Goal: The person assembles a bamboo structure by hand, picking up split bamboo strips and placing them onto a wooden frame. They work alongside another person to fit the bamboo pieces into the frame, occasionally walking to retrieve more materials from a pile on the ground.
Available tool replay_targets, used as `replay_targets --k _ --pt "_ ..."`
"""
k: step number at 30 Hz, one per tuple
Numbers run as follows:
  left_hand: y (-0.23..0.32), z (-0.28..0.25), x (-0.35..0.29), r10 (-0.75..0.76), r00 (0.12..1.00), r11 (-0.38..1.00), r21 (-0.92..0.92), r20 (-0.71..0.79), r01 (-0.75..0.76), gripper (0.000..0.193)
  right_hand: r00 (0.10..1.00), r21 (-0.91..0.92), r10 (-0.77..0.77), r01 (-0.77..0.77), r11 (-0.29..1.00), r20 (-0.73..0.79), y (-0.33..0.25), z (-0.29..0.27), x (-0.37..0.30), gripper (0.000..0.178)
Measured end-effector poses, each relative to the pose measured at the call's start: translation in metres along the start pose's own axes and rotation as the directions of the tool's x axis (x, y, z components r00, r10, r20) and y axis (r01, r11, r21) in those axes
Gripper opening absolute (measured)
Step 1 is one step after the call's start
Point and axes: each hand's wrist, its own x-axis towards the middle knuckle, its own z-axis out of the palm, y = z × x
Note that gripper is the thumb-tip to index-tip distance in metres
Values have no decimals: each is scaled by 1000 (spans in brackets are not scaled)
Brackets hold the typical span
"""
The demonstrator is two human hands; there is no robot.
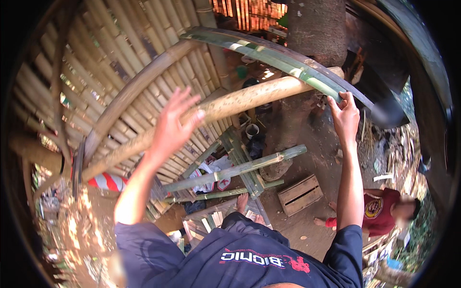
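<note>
A long green split-bamboo slat [269,57] runs from the upper middle down to the right, lying across a thick pale bamboo pole [249,100]. My right hand [346,115] pinches the slat's near end between thumb and fingers. My left hand [175,122] is raised over the pale pole, fingers spread and slightly blurred, holding nothing. Whether it touches the pole I cannot tell. A darker strip [355,93] lies along the slat's far side and reaches past my right hand.
A bamboo-slat wall [129,29] fills the upper left, and a tree trunk [317,31] stands beyond the pole. Below are a green bamboo frame [240,168], a wooden crate [300,195] and a white bucket [252,129]. A person in a dark red shirt [379,211] is at lower right.
</note>
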Motion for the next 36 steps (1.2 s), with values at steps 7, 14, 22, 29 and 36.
replay_targets --k 7,14,22,29,36 --pt "61 65 -251 -441 898 890 -128 2 437 35 998 15 -36 35 999 44 8 -6 3 37" --pt "91 123 -536 -881 356 375 2 313 927 34 999 20 -43 42 999 27 13 -6 -2 40" --pt "118 109 -606 -892 116 123 -12 437 992 36 996 -48 -83 81 996 -39 19 1 -3 43" --pt "94 85 -660 -941 159 88 -237 299 967 36 1000 -131 -21 18 991 -23 14 -4 13 55" --pt "122 127 -732 -907 134 -5 -328 399 945 39 972 430 -1 -103 897 235 27 29 -177 37"
